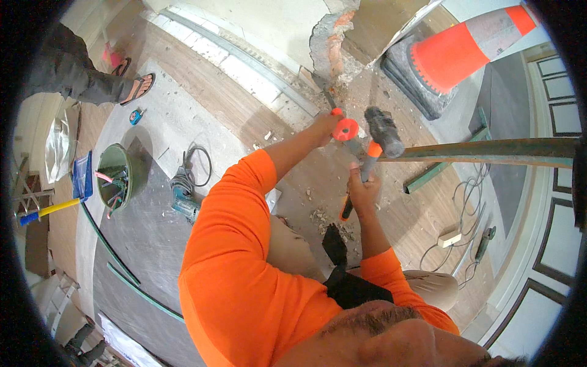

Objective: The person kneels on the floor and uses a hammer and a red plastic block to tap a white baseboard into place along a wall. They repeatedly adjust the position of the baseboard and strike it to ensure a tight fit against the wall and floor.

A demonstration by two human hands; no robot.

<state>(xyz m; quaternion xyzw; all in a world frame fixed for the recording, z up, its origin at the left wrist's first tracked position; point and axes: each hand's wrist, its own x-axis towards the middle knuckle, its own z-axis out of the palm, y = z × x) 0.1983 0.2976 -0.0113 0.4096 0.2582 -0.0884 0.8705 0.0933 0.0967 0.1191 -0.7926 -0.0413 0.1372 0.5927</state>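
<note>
My left hand (pixel 321 129) is closed round a chisel (pixel 346 129) with a round orange hand guard. Its blade points away toward the broken lower edge of the wall (pixel 333 46), where rough brick and mortar are exposed; whether the tip touches is unclear. In my right hand (pixel 365 188) is a club hammer (pixel 385 131), gripped by its grey, orange and black handle. The heavy dark head is raised just right of the chisel's guard, apart from it. Rubble crumbs (pixel 324 220) lie on the floor below my hands.
An orange-and-grey traffic cone (pixel 449 58) stands far right. A metal bar (pixel 483 151) juts in from the right, near cables and a grinder (pixel 486 241). To the left are a power drill (pixel 184 192), a tool bucket (pixel 137 177), a tape measure (pixel 136 116) and another person's foot (pixel 140 88).
</note>
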